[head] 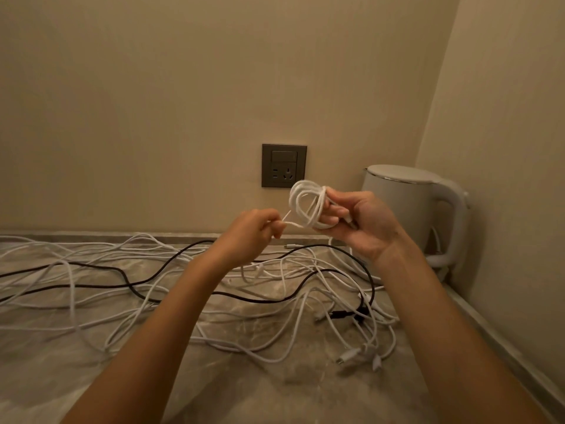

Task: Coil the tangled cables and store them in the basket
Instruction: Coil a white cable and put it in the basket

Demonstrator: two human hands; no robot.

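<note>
1. A white kettle [409,206] stands in the back right corner of the marble countertop [250,396]; its lid is down, so what it holds cannot be told
2. A grey wall socket [284,165] sits left of the kettle
3. Tangled white cables [91,261] and a black cable [137,286] sprawl over the countertop, partly hidden by both forearms
4. The right hand [363,221] grips a small white coil [305,206], raised before the socket
5. The left hand [253,231] pinches the coil's loose tail, fingers curled
</note>
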